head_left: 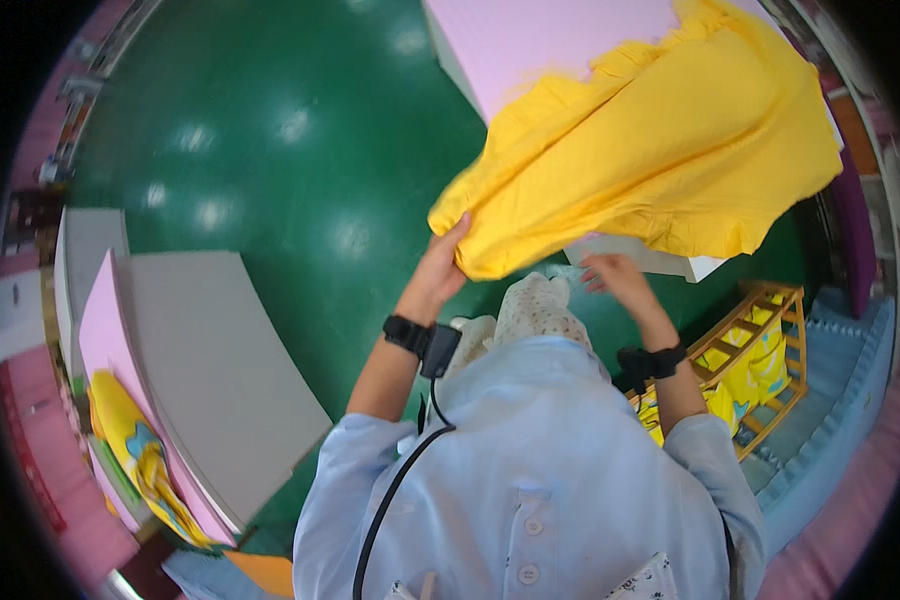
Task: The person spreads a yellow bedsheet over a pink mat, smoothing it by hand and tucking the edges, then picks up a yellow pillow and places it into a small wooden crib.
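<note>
A large yellow cloth (pixel 650 150) with a gathered, ruffled edge drapes over a pink-topped table (pixel 510 45) at the upper right. My left hand (pixel 438 272) grips its near left corner, thumb on top, and the fabric stretches from there back to the tabletop. Below the cloth's near edge, my right hand (pixel 620 282) hangs in the air beside the table's pale side, fingers loosely bent and apart, with nothing visible in it. What lies under the cloth is hidden.
To my right stands a wooden slatted frame (pixel 775 375) with yellow patterned fabric, beside a light blue padded piece (pixel 850 370). On the left are a grey-topped table (pixel 220 370), a pink panel (pixel 120 330) and a yellow patterned bundle (pixel 135 440). The floor (pixel 300 180) is shiny green.
</note>
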Demonstrator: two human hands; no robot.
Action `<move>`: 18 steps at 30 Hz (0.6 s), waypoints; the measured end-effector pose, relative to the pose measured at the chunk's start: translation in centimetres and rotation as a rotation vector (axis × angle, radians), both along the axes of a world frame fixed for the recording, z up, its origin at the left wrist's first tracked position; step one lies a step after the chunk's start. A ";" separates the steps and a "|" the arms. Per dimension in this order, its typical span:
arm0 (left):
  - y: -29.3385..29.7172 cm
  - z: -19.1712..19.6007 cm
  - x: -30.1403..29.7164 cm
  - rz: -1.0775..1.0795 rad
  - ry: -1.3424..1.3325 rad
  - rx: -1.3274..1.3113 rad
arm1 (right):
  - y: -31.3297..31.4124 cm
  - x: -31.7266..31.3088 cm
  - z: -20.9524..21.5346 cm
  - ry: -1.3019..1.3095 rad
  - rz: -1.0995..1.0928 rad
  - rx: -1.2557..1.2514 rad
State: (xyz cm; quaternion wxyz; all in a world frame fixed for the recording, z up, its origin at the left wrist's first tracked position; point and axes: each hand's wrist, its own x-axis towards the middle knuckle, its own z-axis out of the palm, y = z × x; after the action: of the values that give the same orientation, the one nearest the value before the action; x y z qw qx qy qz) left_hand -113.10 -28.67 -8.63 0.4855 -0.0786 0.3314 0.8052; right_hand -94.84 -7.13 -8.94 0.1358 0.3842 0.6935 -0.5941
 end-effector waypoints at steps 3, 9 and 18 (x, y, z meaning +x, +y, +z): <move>0.0 0.8 0.0 -0.165 -0.374 0.164 | -4.5 -1.9 0.8 0.123 -0.229 -0.565; -0.2 -0.6 -1.4 -0.780 0.193 -0.035 | -6.9 -0.5 -1.0 0.467 -0.605 -0.928; 3.9 -2.6 -6.6 -0.731 0.087 -0.050 | -6.3 1.9 -2.3 0.734 -0.891 -0.950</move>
State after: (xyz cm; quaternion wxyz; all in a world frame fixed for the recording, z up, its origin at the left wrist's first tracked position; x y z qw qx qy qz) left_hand -119.65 -24.81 -11.21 0.7247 0.0673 0.3776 0.5725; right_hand -92.96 -13.48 -11.19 -0.2067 0.3058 0.1419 -0.9185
